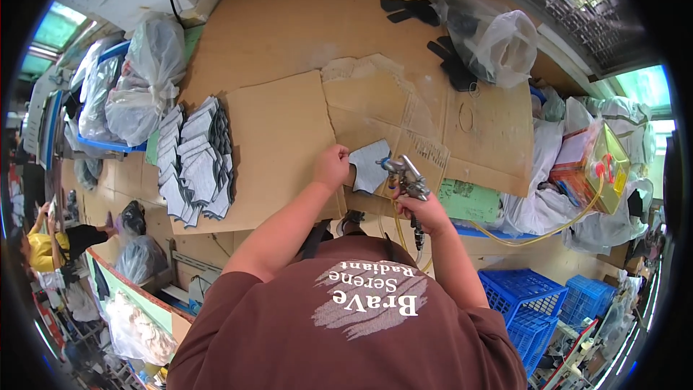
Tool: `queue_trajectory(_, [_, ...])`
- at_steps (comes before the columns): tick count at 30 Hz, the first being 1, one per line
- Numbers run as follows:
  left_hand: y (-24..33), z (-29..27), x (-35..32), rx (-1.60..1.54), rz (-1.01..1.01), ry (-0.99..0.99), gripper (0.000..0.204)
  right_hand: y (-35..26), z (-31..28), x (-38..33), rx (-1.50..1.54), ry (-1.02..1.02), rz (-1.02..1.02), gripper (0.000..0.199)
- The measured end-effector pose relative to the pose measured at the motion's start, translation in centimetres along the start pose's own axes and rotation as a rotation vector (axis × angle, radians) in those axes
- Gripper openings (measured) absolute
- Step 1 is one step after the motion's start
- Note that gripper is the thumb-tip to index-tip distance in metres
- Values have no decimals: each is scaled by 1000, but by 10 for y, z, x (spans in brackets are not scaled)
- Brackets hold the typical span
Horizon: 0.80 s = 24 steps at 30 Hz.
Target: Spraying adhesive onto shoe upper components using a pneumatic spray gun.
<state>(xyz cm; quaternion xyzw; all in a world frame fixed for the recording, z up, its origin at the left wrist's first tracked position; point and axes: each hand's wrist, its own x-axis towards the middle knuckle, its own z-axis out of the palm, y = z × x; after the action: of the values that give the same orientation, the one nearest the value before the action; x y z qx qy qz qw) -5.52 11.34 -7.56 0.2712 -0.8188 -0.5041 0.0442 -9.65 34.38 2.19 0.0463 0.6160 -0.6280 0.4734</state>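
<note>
My right hand [424,211] is wrapped round the handle of a metal spray gun [408,179]. Its nozzle points left, close over a light grey fabric piece [369,165] with a dark edge. My left hand [332,167] is closed at the left edge of that piece, which lies on cardboard [390,112]; its fingertips are partly hidden. Left of my arm, overlapping rows of similar grey pieces [198,162] are stacked on another cardboard sheet [278,115]. A yellowish hose [520,243] runs on the right to a yellow metal can [606,170].
Black cut pieces [451,63] and a clear plastic bag [505,47] lie at the far right of the table. Bagged goods [148,76] stand at the left by a blue crate. Blue crates [523,296] are stacked behind right. A person in yellow [45,245] is far left.
</note>
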Motion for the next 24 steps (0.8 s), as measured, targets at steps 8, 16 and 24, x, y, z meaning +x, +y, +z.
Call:
queue_trajectory(8, [2, -3, -1, 22, -45, 0, 14, 5, 25, 16, -76, 52, 8, 28])
queue_trajectory(16, [15, -9, -2, 74, -17, 10, 15, 1, 36, 22, -169, 59, 4, 23])
queue_trajectory(24, [11, -7, -1, 99, -12, -11, 18, 9, 36, 27, -150, 50, -9, 20])
